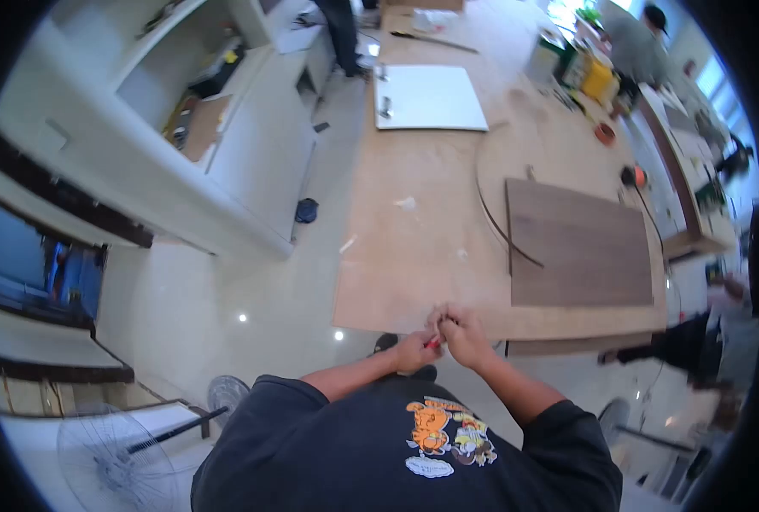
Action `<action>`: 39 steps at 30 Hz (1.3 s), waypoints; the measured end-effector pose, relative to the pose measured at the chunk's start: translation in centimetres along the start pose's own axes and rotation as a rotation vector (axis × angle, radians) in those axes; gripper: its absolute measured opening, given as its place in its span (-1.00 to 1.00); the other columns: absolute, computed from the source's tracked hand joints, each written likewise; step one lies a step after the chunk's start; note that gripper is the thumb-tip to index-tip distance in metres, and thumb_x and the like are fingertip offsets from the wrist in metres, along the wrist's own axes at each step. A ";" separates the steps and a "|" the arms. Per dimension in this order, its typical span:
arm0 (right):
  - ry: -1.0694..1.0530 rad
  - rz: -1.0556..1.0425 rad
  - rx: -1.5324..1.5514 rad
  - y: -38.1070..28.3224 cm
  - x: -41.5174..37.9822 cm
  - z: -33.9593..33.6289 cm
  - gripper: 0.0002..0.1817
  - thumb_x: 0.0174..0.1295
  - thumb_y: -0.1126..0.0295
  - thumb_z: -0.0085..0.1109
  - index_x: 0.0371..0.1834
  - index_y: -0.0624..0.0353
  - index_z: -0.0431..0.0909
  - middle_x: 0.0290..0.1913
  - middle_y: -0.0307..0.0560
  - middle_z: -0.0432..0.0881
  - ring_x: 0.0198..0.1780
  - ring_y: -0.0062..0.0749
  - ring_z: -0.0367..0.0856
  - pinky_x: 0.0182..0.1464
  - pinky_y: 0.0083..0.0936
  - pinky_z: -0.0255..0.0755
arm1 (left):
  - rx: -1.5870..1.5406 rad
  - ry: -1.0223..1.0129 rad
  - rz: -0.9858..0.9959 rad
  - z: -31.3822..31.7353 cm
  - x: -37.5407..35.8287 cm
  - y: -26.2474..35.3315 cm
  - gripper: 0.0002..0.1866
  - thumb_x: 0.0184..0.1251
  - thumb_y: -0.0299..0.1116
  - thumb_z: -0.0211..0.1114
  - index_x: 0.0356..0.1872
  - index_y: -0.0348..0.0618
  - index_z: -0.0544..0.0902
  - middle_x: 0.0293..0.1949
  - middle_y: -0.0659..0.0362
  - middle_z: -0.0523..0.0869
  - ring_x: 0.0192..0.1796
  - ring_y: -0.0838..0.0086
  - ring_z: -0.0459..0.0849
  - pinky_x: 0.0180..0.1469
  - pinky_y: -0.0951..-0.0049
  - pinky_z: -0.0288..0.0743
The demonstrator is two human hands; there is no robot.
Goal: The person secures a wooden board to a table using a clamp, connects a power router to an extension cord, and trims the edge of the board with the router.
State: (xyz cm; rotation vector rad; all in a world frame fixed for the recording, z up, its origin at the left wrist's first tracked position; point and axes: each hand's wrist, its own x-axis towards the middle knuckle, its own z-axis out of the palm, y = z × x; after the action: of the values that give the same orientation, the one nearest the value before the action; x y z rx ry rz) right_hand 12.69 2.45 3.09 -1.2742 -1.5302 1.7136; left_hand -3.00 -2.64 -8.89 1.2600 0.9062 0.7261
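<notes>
At the near edge of the wooden worktable (388,282), my left hand (412,352) and my right hand (460,331) meet in front of my body. The left one is closed around a small red item (433,343), too small to identify. My right hand's fingers are curled together just above it, touching or almost touching; what they pinch is hidden. To the right of my hands lies a dark brown wood-grain board (580,243). A thin curved dark strip (492,218) rests across that board's left edge.
Farther up the table lies a white panel (431,96) with metal hinges. A yellow jug (598,78) and an orange roll (604,133) sit at the far right. White shelving (251,145) stands left; a fan (115,461) is at lower left. A person (640,43) is at the back.
</notes>
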 end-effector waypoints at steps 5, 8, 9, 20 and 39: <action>0.253 -0.139 -0.107 -0.8 -1.6 1.0 -0.80 0.20 0.40 0.06 -0.38 0.29 0.65 -0.40 0.01 0.65 -0.30 -0.46 0.63 -0.23 -0.45 0.48 | 0.025 -0.117 -0.055 -0.4 -0.7 -1.4 -0.77 0.41 -0.25 0.18 -0.16 -0.20 0.62 -0.31 0.18 0.67 -0.25 0.51 0.56 -0.16 0.40 0.47; 0.383 -0.101 0.028 -1.1 -2.4 2.4 -0.85 0.17 0.50 0.05 -0.38 0.27 0.64 -0.38 -0.10 0.65 -0.28 -0.49 0.59 -0.18 -0.49 0.47 | 0.124 -0.196 0.095 -0.7 -0.5 -0.1 -0.72 0.41 -0.24 0.21 -0.07 -0.24 0.65 -0.23 0.11 0.73 -0.13 0.37 0.66 -0.04 0.36 0.52; 0.454 -0.110 0.114 -0.7 -2.2 2.9 -0.86 0.17 0.53 0.04 -0.37 0.26 0.63 -0.37 -0.13 0.65 -0.27 -0.50 0.58 -0.16 -0.51 0.46 | 0.139 -0.190 0.140 -0.5 -0.1 0.4 -0.72 0.41 -0.24 0.21 -0.05 -0.24 0.64 -0.22 0.10 0.73 -0.12 0.37 0.66 -0.03 0.36 0.52; 1.265 -0.137 0.296 -0.6 1.4 8.5 -0.94 0.21 0.58 0.14 -0.31 0.20 0.59 -0.32 -0.24 0.64 -0.25 -0.60 0.53 -0.17 -0.61 0.41 | 0.487 -0.309 0.333 -1.9 1.0 -1.5 -0.60 0.42 -0.24 0.20 0.16 -0.27 0.50 -0.05 0.08 0.66 0.00 0.31 0.63 0.05 0.33 0.50; 0.905 0.344 -0.257 20.9 -24.4 2.5 -0.62 0.29 0.27 0.27 0.09 0.25 0.62 -0.17 0.00 0.68 -0.24 -0.32 0.67 -0.11 -0.40 0.55 | 0.329 0.305 -0.148 3.7 -0.1 5.7 -0.74 0.40 -0.42 0.21 0.04 -0.28 0.51 -0.32 0.15 0.66 -0.34 0.54 0.64 -0.29 0.46 0.57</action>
State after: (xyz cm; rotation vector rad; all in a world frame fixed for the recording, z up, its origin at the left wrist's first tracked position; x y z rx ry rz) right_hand 25.35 -24.35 -9.50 -2.1423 -1.0163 0.8538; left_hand 0.39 -3.49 -3.05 1.3709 1.3978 0.6794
